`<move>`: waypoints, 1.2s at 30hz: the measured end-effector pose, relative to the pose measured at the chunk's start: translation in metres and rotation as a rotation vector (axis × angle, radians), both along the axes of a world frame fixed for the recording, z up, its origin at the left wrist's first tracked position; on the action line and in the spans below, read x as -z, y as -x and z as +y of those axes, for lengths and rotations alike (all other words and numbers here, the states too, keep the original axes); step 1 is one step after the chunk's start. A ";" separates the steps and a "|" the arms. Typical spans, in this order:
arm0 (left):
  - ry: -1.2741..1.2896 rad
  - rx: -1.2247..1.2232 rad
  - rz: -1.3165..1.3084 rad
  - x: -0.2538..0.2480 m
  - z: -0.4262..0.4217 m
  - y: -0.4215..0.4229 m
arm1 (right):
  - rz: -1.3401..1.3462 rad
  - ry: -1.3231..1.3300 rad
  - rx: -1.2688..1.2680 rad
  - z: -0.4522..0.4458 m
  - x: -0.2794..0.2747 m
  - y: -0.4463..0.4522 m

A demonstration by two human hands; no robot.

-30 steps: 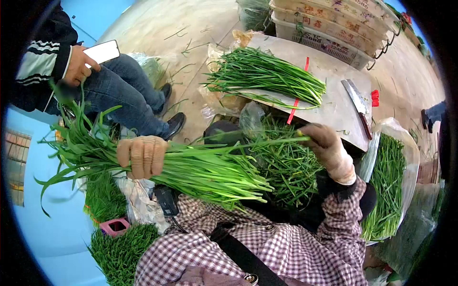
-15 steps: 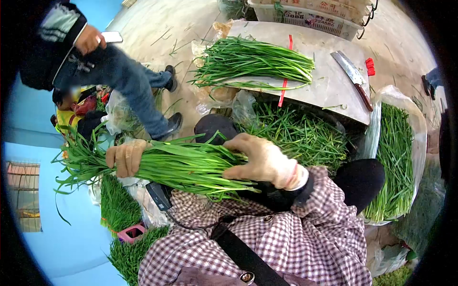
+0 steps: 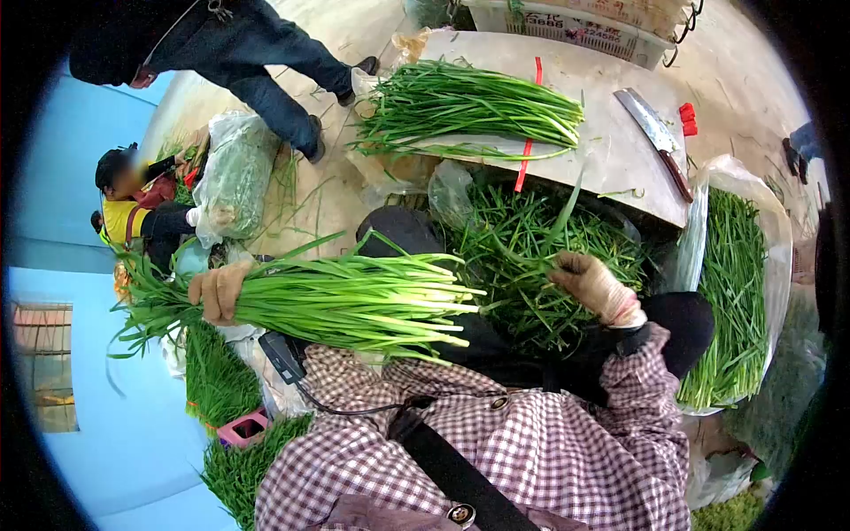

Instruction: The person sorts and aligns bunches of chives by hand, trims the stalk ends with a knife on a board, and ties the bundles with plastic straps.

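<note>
My left hand [image 3: 220, 292], in a pale work glove, is closed round a bunch of garlic chives [image 3: 354, 301]. Its pale cut ends point right, and the leafy tips hang out on the left. My right hand [image 3: 589, 281], also gloved, is apart from the bunch, fingers pinched on loose chive leaves [image 3: 560, 226]. Beneath it lies a heap of loose chive leaves [image 3: 549, 301]. Ahead, on a pale board [image 3: 611, 168], another bunch of chives [image 3: 469, 106] rests across a red strip [image 3: 524, 164]. A knife [image 3: 655, 142] with a wooden handle lies to its right.
A plastic-lined container of chives [image 3: 730, 292] stands at right. White crates [image 3: 575, 31] are stacked beyond the board. Bundled chives [image 3: 221, 376] and a pink box [image 3: 243, 429] sit at lower left. One person [image 3: 266, 62] stands at upper left; another [image 3: 133, 203] is beside a filled plastic bag [image 3: 239, 168].
My right hand has left the bunch and moved right, over the heap, with loose leaves in its fingers. The bunch's pale ends now show. The standing person has moved away from me.
</note>
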State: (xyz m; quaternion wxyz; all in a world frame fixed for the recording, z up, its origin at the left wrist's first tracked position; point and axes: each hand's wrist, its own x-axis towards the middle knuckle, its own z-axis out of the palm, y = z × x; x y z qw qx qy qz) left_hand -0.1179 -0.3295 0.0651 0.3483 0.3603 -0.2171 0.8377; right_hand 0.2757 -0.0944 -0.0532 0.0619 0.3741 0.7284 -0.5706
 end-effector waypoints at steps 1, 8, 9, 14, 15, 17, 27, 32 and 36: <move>-0.001 -0.004 -0.012 0.002 0.000 -0.001 | -0.246 -0.253 -0.197 0.006 0.002 -0.012; -0.028 -0.063 -0.097 0.003 -0.001 -0.004 | 0.529 -0.419 -0.090 -0.033 -0.059 0.034; -0.039 -0.073 -0.118 0.003 -0.001 -0.004 | 0.628 -0.326 -0.103 -0.043 -0.057 0.049; -0.158 -0.127 -0.286 0.007 0.005 -0.019 | 0.828 0.433 0.041 -0.088 -0.044 0.098; -0.208 -0.151 -0.369 0.005 0.009 -0.022 | 0.772 0.709 0.183 -0.095 -0.050 0.101; -0.326 -0.191 -0.527 0.001 0.014 -0.029 | 0.851 0.457 0.151 -0.085 -0.052 0.097; 0.475 -0.290 -0.204 0.028 -0.031 0.017 | 0.516 -0.682 0.114 -0.037 -0.101 0.022; 0.644 -0.365 -0.168 0.006 -0.014 0.002 | 0.636 -0.908 -0.355 -0.087 -0.156 0.102; 0.778 -0.512 -0.100 -0.009 -0.005 -0.013 | 0.664 -0.629 -0.325 -0.088 -0.113 0.129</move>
